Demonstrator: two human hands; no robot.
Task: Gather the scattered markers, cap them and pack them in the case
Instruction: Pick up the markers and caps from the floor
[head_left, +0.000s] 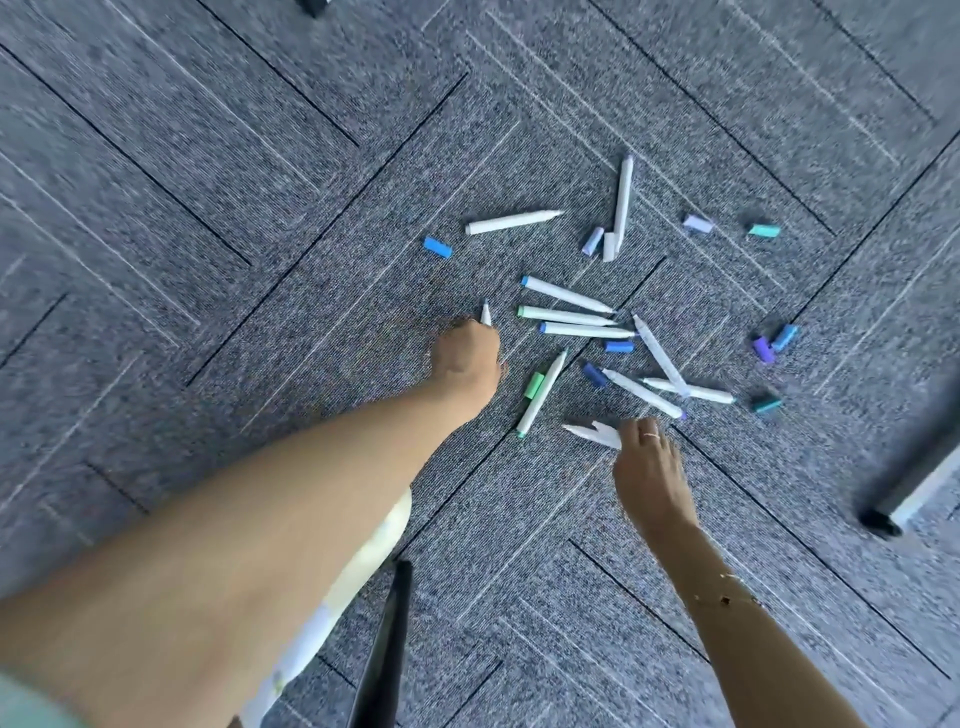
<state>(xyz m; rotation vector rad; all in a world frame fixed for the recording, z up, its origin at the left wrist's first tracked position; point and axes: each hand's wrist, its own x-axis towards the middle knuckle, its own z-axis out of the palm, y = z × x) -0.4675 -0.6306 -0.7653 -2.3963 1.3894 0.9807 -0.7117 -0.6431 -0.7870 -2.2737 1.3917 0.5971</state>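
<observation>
Head view: the gathering step is in hand, judging by the pile at centre. The left hand (465, 358), at about 9 o'clock of the pile, is curled round a marker (486, 315) whose tip pokes out above the fist. The right hand (647, 457), at 6 o'clock, pinches two markers (592, 434), their tips fanned toward 9 o'clock. The other markers (571, 314) lie uncapped on the carpet (208, 208), several crossing each other at about 4 o'clock of the pile. Caps are strewn about: a blue cap (437, 247) at 10 o'clock, a green cap (533, 385) touching a marker near the middle, a purple cap (763, 349) and a teal cap (767, 404) out at 3 to 4 o'clock. Next, I judge, each marker needs the cap matching its coloured end, so colours must be paired. The case cannot be told for sure; a pale thing (332, 587) under the left forearm may be it. A dark strap (387, 649) at 6 o'clock and a caster leg (904, 499) at 4 o'clock sit near the reach.
</observation>
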